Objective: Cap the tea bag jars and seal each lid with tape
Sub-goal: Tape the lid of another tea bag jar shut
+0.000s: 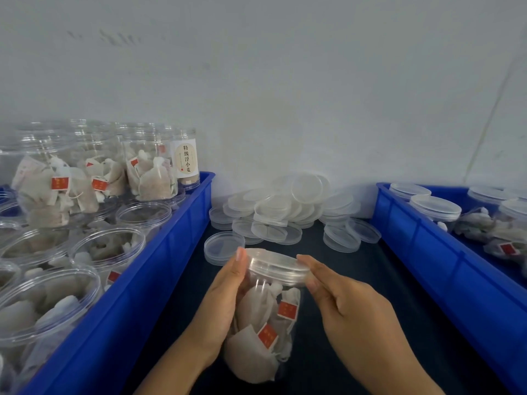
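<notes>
A clear plastic jar (265, 332) full of white tea bags with red tags stands tilted on the dark table at bottom centre. A clear lid (275, 266) sits on its mouth. My left hand (225, 297) wraps around the jar's left side, fingertips up by the lid's rim. My right hand (345, 303) pinches the lid's right edge with thumb and fingers. No tape shows in this view.
A blue crate (159, 269) on the left holds several open jars (105, 249) of tea bags, one labelled. Another blue crate (445, 269) on the right holds capped jars (436, 208). Loose clear lids (285, 212) are piled against the white wall behind.
</notes>
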Demonstrator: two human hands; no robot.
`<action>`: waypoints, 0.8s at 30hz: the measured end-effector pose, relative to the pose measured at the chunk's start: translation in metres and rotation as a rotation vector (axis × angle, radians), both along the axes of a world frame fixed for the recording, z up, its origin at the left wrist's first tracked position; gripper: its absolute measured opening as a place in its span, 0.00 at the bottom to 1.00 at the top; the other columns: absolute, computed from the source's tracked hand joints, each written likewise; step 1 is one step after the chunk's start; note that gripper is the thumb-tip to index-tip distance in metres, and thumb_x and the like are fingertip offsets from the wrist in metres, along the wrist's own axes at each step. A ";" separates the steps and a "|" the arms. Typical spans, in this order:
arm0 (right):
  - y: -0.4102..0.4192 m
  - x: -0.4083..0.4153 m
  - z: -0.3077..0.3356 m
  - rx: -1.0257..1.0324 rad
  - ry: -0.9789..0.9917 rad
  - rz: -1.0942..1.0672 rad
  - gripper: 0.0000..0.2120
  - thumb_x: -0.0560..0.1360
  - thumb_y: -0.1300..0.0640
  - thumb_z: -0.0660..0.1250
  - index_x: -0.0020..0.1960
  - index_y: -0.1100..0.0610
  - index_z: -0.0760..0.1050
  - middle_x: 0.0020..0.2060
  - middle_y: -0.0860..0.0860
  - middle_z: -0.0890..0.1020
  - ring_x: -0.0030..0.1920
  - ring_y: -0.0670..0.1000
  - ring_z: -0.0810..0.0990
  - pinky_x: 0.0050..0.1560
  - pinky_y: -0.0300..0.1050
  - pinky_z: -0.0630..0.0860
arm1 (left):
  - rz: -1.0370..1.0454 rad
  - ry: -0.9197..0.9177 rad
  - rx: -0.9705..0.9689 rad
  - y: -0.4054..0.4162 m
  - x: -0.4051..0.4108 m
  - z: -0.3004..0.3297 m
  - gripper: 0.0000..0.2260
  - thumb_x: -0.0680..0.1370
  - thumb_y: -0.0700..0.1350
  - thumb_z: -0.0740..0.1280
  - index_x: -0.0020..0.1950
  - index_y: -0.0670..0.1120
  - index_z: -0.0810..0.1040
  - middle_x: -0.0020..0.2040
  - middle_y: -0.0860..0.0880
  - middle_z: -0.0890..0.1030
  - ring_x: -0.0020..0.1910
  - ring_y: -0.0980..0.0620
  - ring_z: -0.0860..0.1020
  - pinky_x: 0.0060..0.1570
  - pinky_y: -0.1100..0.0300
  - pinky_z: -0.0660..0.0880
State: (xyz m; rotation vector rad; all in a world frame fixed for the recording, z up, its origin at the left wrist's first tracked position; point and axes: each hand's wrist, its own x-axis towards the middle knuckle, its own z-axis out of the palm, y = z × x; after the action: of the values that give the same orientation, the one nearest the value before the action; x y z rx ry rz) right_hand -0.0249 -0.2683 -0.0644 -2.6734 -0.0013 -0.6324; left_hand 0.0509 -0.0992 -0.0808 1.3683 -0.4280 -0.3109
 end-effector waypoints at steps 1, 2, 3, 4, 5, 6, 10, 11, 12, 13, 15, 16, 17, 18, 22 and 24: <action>0.001 0.000 0.000 -0.003 0.000 -0.010 0.22 0.80 0.42 0.47 0.73 0.33 0.52 0.35 0.40 0.72 0.38 0.38 0.73 0.38 0.31 0.69 | 0.081 -0.041 0.014 -0.003 -0.002 -0.001 0.24 0.74 0.62 0.54 0.58 0.50 0.79 0.50 0.49 0.86 0.51 0.53 0.84 0.45 0.64 0.79; 0.003 0.001 0.000 -0.007 -0.007 -0.020 0.22 0.80 0.42 0.47 0.73 0.33 0.52 0.35 0.41 0.72 0.38 0.39 0.73 0.38 0.32 0.70 | 0.201 -0.129 0.052 -0.007 -0.003 -0.004 0.24 0.75 0.62 0.53 0.57 0.49 0.79 0.48 0.49 0.85 0.49 0.56 0.83 0.47 0.65 0.78; 0.004 0.000 0.000 -0.010 -0.015 -0.031 0.21 0.80 0.42 0.46 0.73 0.33 0.52 0.35 0.41 0.71 0.38 0.39 0.73 0.39 0.32 0.71 | 0.362 -0.263 0.122 -0.009 -0.006 -0.005 0.25 0.75 0.61 0.52 0.56 0.48 0.80 0.47 0.50 0.84 0.48 0.60 0.82 0.48 0.67 0.76; 0.007 0.000 0.000 -0.009 -0.022 -0.042 0.21 0.80 0.42 0.46 0.73 0.33 0.52 0.36 0.40 0.71 0.38 0.39 0.73 0.40 0.32 0.71 | 0.531 -0.407 0.203 -0.012 -0.009 -0.003 0.24 0.75 0.61 0.51 0.56 0.48 0.79 0.49 0.53 0.82 0.48 0.66 0.79 0.48 0.72 0.74; 0.009 0.000 -0.001 -0.005 -0.026 -0.052 0.21 0.80 0.41 0.46 0.73 0.33 0.52 0.36 0.39 0.71 0.39 0.39 0.73 0.42 0.33 0.71 | 0.651 -0.520 0.271 -0.014 -0.014 0.000 0.23 0.76 0.60 0.50 0.57 0.50 0.78 0.51 0.56 0.80 0.49 0.70 0.77 0.47 0.77 0.71; 0.011 0.001 0.000 -0.002 -0.030 -0.061 0.22 0.80 0.41 0.45 0.73 0.33 0.51 0.37 0.39 0.70 0.40 0.39 0.73 0.43 0.33 0.71 | 0.682 -0.560 0.329 -0.017 -0.018 0.001 0.23 0.76 0.61 0.49 0.61 0.53 0.75 0.54 0.57 0.77 0.51 0.70 0.76 0.47 0.78 0.70; 0.016 0.000 -0.002 -0.042 -0.064 -0.059 0.24 0.79 0.40 0.43 0.74 0.34 0.50 0.36 0.40 0.67 0.36 0.39 0.69 0.39 0.32 0.65 | 0.555 -0.365 0.463 -0.026 -0.031 0.003 0.46 0.61 0.75 0.56 0.76 0.60 0.55 0.66 0.61 0.69 0.62 0.59 0.73 0.60 0.59 0.72; 0.016 -0.002 -0.001 -0.046 -0.065 -0.052 0.24 0.78 0.40 0.42 0.74 0.34 0.50 0.36 0.40 0.67 0.36 0.40 0.69 0.39 0.33 0.66 | 0.546 -0.341 0.459 -0.026 -0.030 0.003 0.49 0.56 0.76 0.60 0.75 0.61 0.56 0.65 0.62 0.71 0.61 0.60 0.73 0.59 0.59 0.71; 0.016 -0.002 -0.001 -0.058 -0.061 -0.046 0.25 0.77 0.40 0.41 0.74 0.34 0.50 0.37 0.40 0.68 0.36 0.40 0.69 0.40 0.33 0.67 | 0.537 -0.316 0.433 -0.025 -0.027 0.003 0.50 0.53 0.76 0.62 0.74 0.62 0.59 0.62 0.63 0.73 0.58 0.62 0.74 0.56 0.61 0.71; 0.016 -0.003 -0.001 -0.073 -0.051 -0.047 0.25 0.77 0.40 0.41 0.75 0.33 0.49 0.38 0.40 0.68 0.38 0.41 0.70 0.42 0.33 0.68 | 0.525 -0.292 0.403 -0.024 -0.025 0.002 0.50 0.51 0.76 0.64 0.71 0.62 0.62 0.57 0.64 0.76 0.55 0.64 0.75 0.52 0.64 0.71; 0.017 -0.002 0.000 -0.099 -0.024 -0.052 0.25 0.78 0.40 0.39 0.74 0.33 0.44 0.41 0.39 0.68 0.40 0.40 0.70 0.43 0.32 0.69 | 0.505 -0.260 0.361 -0.020 -0.020 0.001 0.47 0.49 0.75 0.66 0.67 0.61 0.66 0.50 0.64 0.76 0.49 0.67 0.75 0.44 0.69 0.69; 0.017 -0.001 0.000 -0.090 -0.012 -0.045 0.24 0.78 0.41 0.39 0.74 0.33 0.43 0.42 0.38 0.69 0.42 0.39 0.71 0.44 0.32 0.69 | 0.504 -0.252 0.342 -0.019 -0.018 0.000 0.46 0.49 0.74 0.67 0.65 0.61 0.67 0.48 0.64 0.76 0.47 0.67 0.75 0.42 0.70 0.68; 0.015 -0.001 0.000 -0.051 0.005 -0.034 0.24 0.79 0.40 0.40 0.74 0.33 0.43 0.44 0.37 0.72 0.44 0.38 0.73 0.45 0.32 0.69 | 0.506 -0.249 0.317 -0.016 -0.016 0.000 0.45 0.49 0.73 0.68 0.64 0.61 0.68 0.48 0.64 0.77 0.46 0.66 0.77 0.42 0.70 0.69; 0.014 -0.001 0.001 0.025 0.025 -0.025 0.24 0.78 0.39 0.41 0.74 0.33 0.45 0.46 0.37 0.75 0.45 0.38 0.75 0.46 0.33 0.70 | 0.508 -0.253 0.290 -0.014 -0.015 -0.001 0.43 0.50 0.73 0.70 0.63 0.61 0.69 0.48 0.63 0.78 0.46 0.66 0.78 0.42 0.69 0.70; 0.010 -0.001 0.007 0.319 0.251 -0.050 0.26 0.67 0.28 0.45 0.57 0.41 0.66 0.36 0.44 0.79 0.38 0.40 0.79 0.45 0.40 0.76 | 0.510 -0.288 0.252 -0.005 -0.010 -0.004 0.42 0.51 0.74 0.73 0.61 0.62 0.71 0.50 0.61 0.80 0.49 0.64 0.79 0.48 0.65 0.75; 0.011 0.000 0.008 0.339 0.334 -0.054 0.24 0.71 0.30 0.48 0.47 0.46 0.73 0.32 0.43 0.78 0.34 0.40 0.76 0.41 0.40 0.75 | 0.511 -0.306 0.246 -0.003 -0.008 -0.003 0.41 0.50 0.72 0.73 0.60 0.61 0.71 0.49 0.61 0.80 0.49 0.63 0.79 0.48 0.64 0.75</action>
State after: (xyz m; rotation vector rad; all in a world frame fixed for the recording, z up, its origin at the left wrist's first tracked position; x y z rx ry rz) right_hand -0.0246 -0.2574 -0.0565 -2.4188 0.2482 -0.1733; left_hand 0.0429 -0.1020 -0.0842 1.7192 -0.2812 0.2799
